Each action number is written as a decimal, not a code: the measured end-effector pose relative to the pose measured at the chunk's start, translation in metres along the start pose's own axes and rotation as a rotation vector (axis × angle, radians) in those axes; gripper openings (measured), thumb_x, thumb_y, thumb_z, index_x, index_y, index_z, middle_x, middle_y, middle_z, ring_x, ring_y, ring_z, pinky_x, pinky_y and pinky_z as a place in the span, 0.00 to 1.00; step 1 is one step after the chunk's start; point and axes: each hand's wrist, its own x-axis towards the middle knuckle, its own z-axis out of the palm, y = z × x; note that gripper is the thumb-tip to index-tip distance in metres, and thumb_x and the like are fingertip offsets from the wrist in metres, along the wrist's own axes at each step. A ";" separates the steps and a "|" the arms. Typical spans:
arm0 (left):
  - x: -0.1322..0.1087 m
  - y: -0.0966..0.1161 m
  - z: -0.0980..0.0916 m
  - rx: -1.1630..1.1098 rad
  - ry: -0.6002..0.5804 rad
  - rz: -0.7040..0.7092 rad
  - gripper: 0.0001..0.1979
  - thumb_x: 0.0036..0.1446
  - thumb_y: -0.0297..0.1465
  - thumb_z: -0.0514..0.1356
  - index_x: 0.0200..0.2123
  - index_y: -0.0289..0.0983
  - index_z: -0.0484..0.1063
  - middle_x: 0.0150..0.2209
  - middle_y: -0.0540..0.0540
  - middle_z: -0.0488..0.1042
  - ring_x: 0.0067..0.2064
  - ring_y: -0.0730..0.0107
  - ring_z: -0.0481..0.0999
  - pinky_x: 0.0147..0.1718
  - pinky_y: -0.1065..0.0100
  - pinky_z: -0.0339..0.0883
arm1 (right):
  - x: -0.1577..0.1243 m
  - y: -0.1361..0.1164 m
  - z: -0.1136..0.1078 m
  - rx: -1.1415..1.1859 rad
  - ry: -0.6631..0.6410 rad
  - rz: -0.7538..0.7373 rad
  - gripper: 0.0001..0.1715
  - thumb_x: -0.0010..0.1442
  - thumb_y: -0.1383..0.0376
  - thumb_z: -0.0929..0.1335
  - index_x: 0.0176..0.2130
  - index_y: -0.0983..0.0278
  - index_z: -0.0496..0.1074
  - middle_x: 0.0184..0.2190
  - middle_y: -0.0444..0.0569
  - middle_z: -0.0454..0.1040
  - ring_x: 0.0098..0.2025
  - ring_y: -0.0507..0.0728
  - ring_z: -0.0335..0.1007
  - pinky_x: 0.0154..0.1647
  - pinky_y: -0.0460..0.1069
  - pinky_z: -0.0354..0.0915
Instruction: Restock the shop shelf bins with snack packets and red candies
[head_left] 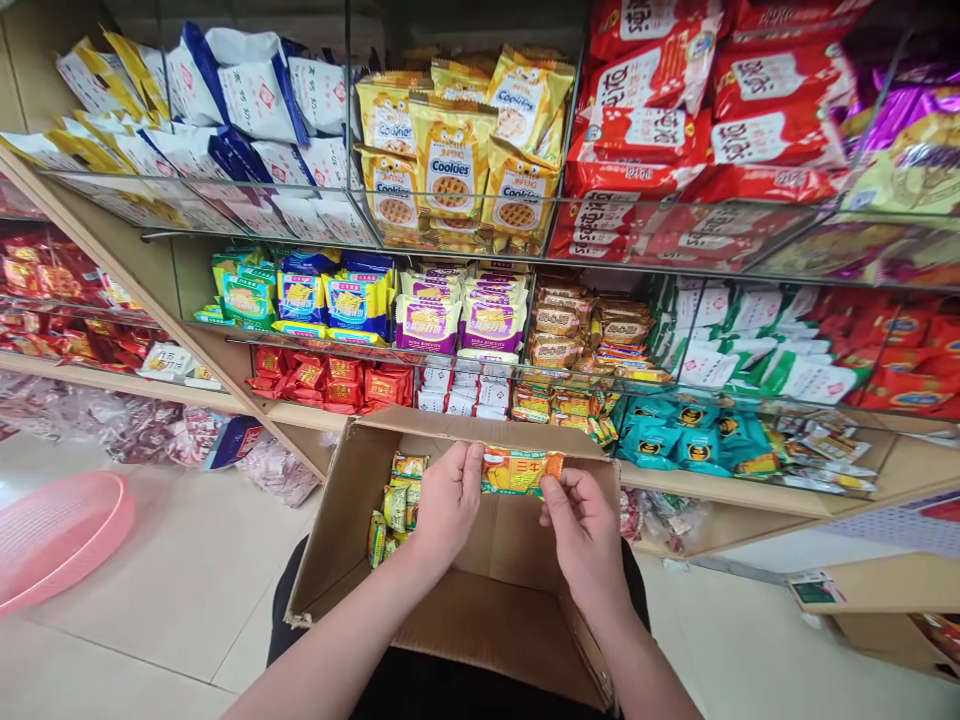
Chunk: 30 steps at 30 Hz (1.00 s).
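Note:
A small yellow and orange biscuit packet (514,470) is stretched level between my two hands, above an open cardboard box (502,610). My left hand (450,500) pinches its left end, with thumb and fingers closed. The right end is gripped between the thumb and fingers of my right hand (583,530). Several similar yellow-green packets (397,510) lie in the left part of the box, partly hidden by my left wrist. The box rests on my lap.
Glass-fronted shelves ahead hold cookie bags (454,155), red packs (645,100), soda biscuits (491,320) and teal packets (667,435). Yellow packets (566,405) sit in the lowest row behind the box. A pink basket (67,540) stands on the floor at left; another carton (885,590) lies at right.

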 end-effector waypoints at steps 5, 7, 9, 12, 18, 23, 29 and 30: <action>0.004 -0.001 -0.005 0.034 -0.050 0.019 0.17 0.59 0.37 0.42 0.19 0.39 0.51 0.17 0.54 0.55 0.20 0.76 0.55 0.20 0.74 0.51 | -0.002 -0.006 -0.006 0.168 -0.164 0.114 0.12 0.53 0.56 0.65 0.32 0.63 0.65 0.21 0.40 0.62 0.22 0.48 0.57 0.23 0.44 0.55; 0.003 -0.001 -0.006 -0.008 -0.054 0.031 0.17 0.59 0.37 0.42 0.19 0.39 0.50 0.16 0.55 0.54 0.20 0.77 0.55 0.20 0.74 0.51 | -0.002 -0.008 -0.008 0.347 -0.231 0.198 0.12 0.52 0.57 0.66 0.30 0.63 0.64 0.21 0.39 0.59 0.20 0.46 0.53 0.21 0.44 0.53; 0.001 -0.001 -0.007 -0.013 -0.038 0.058 0.18 0.59 0.37 0.42 0.18 0.38 0.50 0.16 0.55 0.53 0.20 0.77 0.55 0.19 0.75 0.51 | -0.002 -0.009 -0.010 0.466 -0.262 0.246 0.12 0.51 0.57 0.67 0.26 0.62 0.63 0.20 0.37 0.57 0.19 0.45 0.49 0.20 0.43 0.52; -0.004 -0.002 -0.005 0.066 -0.037 0.126 0.17 0.58 0.37 0.43 0.18 0.38 0.53 0.16 0.55 0.54 0.19 0.77 0.55 0.19 0.75 0.50 | -0.003 -0.003 -0.011 0.391 -0.198 0.217 0.12 0.50 0.57 0.68 0.27 0.62 0.64 0.22 0.39 0.61 0.21 0.46 0.53 0.21 0.43 0.55; -0.011 -0.010 0.004 0.133 -0.120 0.272 0.14 0.58 0.33 0.45 0.21 0.38 0.58 0.16 0.54 0.57 0.18 0.77 0.57 0.19 0.74 0.50 | -0.011 0.014 -0.011 0.107 -0.057 0.147 0.16 0.53 0.53 0.64 0.36 0.62 0.68 0.30 0.45 0.70 0.32 0.52 0.65 0.29 0.45 0.63; -0.011 -0.001 0.011 0.057 -0.129 0.191 0.16 0.59 0.34 0.43 0.20 0.38 0.55 0.16 0.54 0.56 0.19 0.77 0.57 0.19 0.74 0.50 | -0.011 0.011 -0.017 0.237 -0.085 0.217 0.17 0.51 0.53 0.66 0.33 0.63 0.70 0.28 0.45 0.71 0.27 0.52 0.66 0.22 0.45 0.64; -0.009 0.012 0.007 -0.117 -0.352 0.134 0.14 0.60 0.37 0.42 0.33 0.37 0.63 0.19 0.54 0.60 0.21 0.76 0.62 0.22 0.74 0.55 | 0.019 -0.005 -0.061 0.337 -0.044 0.258 0.20 0.44 0.58 0.72 0.38 0.63 0.70 0.30 0.46 0.73 0.26 0.52 0.68 0.21 0.46 0.66; -0.010 0.008 0.006 -0.133 -0.384 0.123 0.14 0.60 0.37 0.42 0.37 0.37 0.63 0.20 0.53 0.62 0.22 0.75 0.63 0.23 0.74 0.57 | 0.029 -0.001 -0.072 0.369 0.037 0.236 0.20 0.43 0.58 0.72 0.37 0.63 0.70 0.30 0.46 0.73 0.26 0.52 0.68 0.21 0.46 0.66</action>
